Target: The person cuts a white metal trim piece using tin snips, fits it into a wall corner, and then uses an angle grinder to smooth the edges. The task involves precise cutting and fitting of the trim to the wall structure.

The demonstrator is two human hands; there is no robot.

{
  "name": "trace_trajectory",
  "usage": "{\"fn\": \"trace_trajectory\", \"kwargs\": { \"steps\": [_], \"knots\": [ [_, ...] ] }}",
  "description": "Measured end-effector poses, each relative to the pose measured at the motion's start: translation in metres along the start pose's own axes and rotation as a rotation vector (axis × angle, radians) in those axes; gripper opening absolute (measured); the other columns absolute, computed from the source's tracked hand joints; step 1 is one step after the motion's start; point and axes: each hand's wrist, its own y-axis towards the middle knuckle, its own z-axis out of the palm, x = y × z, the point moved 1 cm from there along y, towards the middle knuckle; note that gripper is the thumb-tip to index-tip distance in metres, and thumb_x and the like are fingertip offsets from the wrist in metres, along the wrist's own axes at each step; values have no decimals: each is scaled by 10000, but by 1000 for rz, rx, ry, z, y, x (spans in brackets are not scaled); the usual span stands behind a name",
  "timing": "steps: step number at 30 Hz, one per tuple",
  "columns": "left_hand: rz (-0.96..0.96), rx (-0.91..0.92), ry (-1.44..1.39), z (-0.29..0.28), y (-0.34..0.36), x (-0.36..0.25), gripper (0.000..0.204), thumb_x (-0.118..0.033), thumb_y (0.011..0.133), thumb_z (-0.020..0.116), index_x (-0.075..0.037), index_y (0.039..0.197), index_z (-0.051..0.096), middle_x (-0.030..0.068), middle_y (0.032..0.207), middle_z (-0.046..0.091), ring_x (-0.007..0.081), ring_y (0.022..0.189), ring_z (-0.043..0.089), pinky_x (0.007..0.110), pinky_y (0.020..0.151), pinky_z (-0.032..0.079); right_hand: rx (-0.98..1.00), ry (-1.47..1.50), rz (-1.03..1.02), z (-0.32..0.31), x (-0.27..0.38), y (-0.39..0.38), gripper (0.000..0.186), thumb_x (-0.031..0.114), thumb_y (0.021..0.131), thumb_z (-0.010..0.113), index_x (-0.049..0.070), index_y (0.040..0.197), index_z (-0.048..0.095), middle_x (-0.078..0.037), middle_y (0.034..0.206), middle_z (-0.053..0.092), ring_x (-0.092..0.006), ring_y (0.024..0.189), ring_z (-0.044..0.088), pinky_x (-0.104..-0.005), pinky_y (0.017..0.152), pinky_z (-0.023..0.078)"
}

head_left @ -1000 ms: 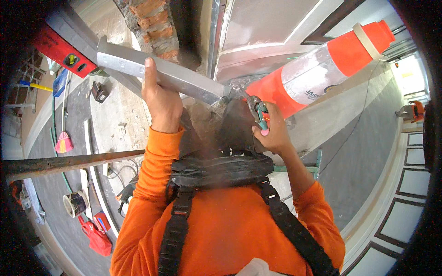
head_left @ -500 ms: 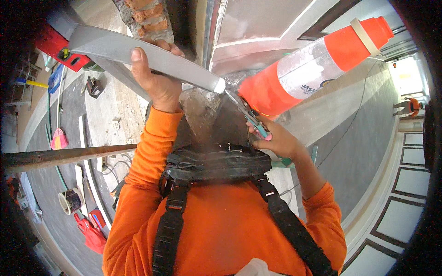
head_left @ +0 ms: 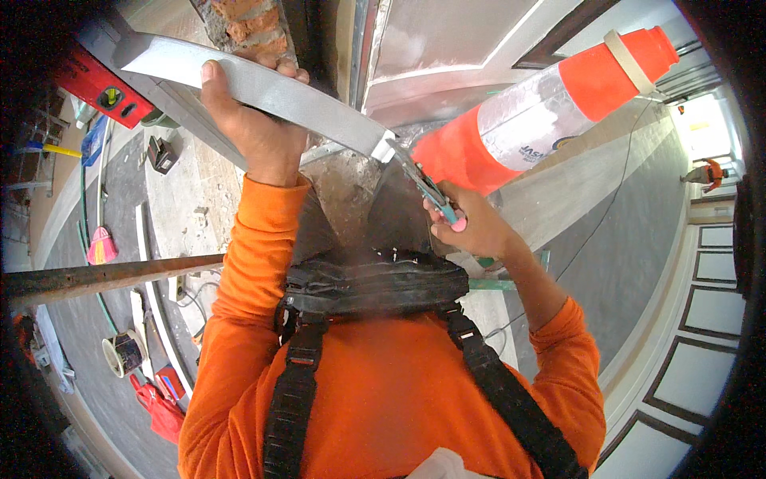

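Note:
My left hand (head_left: 254, 137) grips a long grey metal channel (head_left: 307, 102), thumb over its near side and fingertips on the far edge. My right hand (head_left: 475, 223) is closed around metal snips (head_left: 424, 182) with teal and pink handles; their jaws are at the channel's right end, beside a bent white tab. Whether the jaws are biting into it I cannot tell. Behind the channel at the upper left is a red spirit level (head_left: 88, 80), near more grey metal pieces. An orange-and-white traffic cone (head_left: 451, 152) lies tilted just beyond my right hand.
A broken brick column (head_left: 247, 28) and white panel door (head_left: 439, 40) stand ahead. A rusty bar (head_left: 96, 275) crosses on the left, near a broom (head_left: 102, 247), white strips, a bucket (head_left: 122, 351) and a red bag (head_left: 159, 415). A person in orange (head_left: 702, 176) is far right.
My left hand and the channel have moved up and to the left, the channel now showing its flat face. The snips have shifted slightly, their jaws now at the channel's end tab.

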Motion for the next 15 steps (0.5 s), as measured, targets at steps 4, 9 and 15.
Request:
{"fn": "trace_trajectory", "kwargs": {
  "steps": [4, 9, 15],
  "knots": [
    [-120, 5, -122, -15, 16, 7, 482, -547, 905, 563, -82, 1028, 533, 94, 854, 584, 258, 755, 610, 431, 659, 524, -25, -6, -87, 8, 1, 7, 403, 76, 801, 684, 4, 1176, 555, -8, 919, 570, -117, 877, 549, -293, 855, 470],
    [-103, 17, 24, -12, 16, 9, 490, -538, 900, 586, -75, 1049, 531, 106, 878, 595, 266, 747, 625, 450, 662, 538, 49, 96, -96, 14, -10, 12, 489, 100, 791, 706, 13, 1242, 540, -20, 978, 587, -136, 904, 562, -298, 876, 467],
    [-38, 48, 180, -5, 23, 4, 541, -594, 868, 609, -82, 1025, 534, 109, 809, 583, 242, 733, 629, 417, 685, 521, 180, 304, 81, 8, 9, 9, 505, 107, 805, 719, 13, 1265, 533, -21, 1034, 578, -118, 935, 552, -276, 864, 470]
  ]
}}
